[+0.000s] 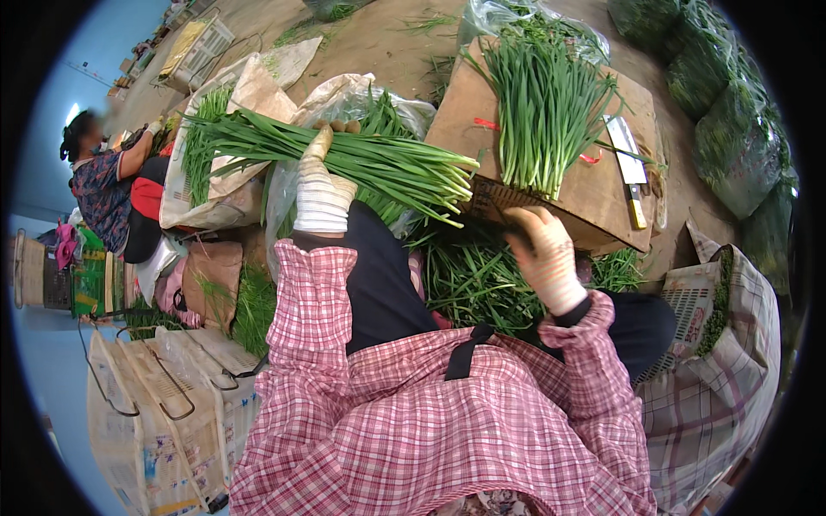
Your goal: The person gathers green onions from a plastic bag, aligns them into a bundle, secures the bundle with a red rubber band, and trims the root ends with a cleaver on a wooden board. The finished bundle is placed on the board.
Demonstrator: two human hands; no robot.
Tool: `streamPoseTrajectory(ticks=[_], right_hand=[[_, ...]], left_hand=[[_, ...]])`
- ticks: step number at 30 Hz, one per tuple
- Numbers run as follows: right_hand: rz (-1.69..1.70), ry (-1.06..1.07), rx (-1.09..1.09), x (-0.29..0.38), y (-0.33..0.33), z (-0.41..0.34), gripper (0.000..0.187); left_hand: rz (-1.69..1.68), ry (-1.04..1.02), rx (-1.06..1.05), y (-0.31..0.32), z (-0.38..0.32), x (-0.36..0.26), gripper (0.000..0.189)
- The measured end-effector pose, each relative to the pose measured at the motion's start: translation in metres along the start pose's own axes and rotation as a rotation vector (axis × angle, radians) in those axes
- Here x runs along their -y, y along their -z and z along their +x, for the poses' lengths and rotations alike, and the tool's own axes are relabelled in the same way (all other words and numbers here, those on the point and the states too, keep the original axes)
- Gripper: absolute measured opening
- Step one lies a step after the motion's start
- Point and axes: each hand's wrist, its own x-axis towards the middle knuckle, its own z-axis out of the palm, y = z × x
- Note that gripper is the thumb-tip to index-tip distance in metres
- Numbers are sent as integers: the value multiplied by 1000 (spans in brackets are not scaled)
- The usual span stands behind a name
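Note:
My left hand, in a pale work glove, grips a bunch of garlic chives around its middle. The leaf tips point left and the pale stem ends point right. Below and right of those ends is my gloved right hand, fingers bent, apart from the bunch. Its fingertips are blurred and dark, so whether it holds anything is unclear. Beyond it, a second bunch of garlic chives lies on a cardboard-topped stand. A cleaver with a wooden handle rests to that bunch's right.
Loose leaves are heaped between my knees. Behind the held bunch stands a lined crate of greens. Red ties lie on the stand. Bagged greens line the right; a checked cloth bag covers a crate. A co-worker sits left.

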Motion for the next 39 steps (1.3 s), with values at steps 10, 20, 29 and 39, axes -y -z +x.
streamPoseTrajectory(ticks=[10, 20, 29, 39], right_hand=[[-411, -59, 92, -5, -13, 22, 20], [802, -408, 145, 18, -29, 18, 20], [-284, -360, 608, -33, -6, -19, 40], [708, -689, 45, -8, -24, 19, 22]], left_hand=[[-79, -14, -138, 5, 7, 10, 12], [-99, 37, -169, 4, 16, 22, 11], [-156, -86, -228, 2, 29, -33, 15], [-163, -5, -99, 1, 14, -14, 11]])
